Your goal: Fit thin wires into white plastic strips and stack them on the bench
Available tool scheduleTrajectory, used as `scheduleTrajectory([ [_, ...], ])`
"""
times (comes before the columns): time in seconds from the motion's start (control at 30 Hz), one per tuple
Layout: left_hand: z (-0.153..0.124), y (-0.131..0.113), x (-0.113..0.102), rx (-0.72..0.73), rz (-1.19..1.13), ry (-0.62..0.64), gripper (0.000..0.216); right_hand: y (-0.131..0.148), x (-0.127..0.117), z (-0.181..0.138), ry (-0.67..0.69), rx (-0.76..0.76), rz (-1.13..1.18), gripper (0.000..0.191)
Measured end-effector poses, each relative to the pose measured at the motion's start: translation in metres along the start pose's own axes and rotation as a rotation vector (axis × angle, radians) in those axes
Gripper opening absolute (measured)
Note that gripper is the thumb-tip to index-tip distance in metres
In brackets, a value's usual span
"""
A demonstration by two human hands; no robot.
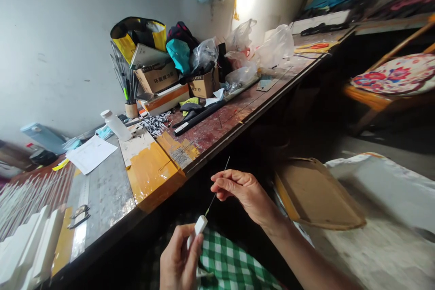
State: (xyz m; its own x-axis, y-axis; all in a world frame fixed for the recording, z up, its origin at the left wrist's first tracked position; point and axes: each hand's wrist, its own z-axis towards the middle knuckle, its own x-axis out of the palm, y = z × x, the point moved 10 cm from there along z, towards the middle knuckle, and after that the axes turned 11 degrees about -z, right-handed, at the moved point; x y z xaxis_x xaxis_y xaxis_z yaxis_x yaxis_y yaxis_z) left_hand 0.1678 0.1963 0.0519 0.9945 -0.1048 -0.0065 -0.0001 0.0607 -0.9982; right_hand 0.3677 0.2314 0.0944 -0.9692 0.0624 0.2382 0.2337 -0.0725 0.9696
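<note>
White tube (200, 225), green-and-white checked cloth (231, 263), amber-yellow tape (151, 174) on the workbench, red-speckled benchtop (217, 127), white bottle (115, 125), yellow-and-black bag (137, 34), teal cloth bundle (179, 53), floral red, blue and white cushion (397, 74), brown cardboard (317, 195).

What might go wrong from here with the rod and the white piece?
1. The rod is only pinched in the right hand; it may slip or bend against the white piece.
2. Its end is close to the left hand and might prick it.
3. Both are held off the table, over the lap; a dropped part may be hard to find.
</note>
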Motion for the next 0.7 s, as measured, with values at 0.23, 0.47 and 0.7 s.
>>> scheduleTrajectory([
  [0.23,-0.001,0.002,0.005,0.011,-0.096,0.054,0.020,0.004,0.007,-0.005,0.154,0.003,-0.031,0.015],
  [0.47,-0.001,0.005,0.005,0.042,-0.070,0.028,0.021,-0.007,0.006,-0.005,0.103,0.018,-0.048,0.019],
  [0.7,0.001,0.005,0.007,0.048,-0.075,0.047,0.019,-0.014,0.005,-0.007,0.081,0.015,-0.058,0.020],
])
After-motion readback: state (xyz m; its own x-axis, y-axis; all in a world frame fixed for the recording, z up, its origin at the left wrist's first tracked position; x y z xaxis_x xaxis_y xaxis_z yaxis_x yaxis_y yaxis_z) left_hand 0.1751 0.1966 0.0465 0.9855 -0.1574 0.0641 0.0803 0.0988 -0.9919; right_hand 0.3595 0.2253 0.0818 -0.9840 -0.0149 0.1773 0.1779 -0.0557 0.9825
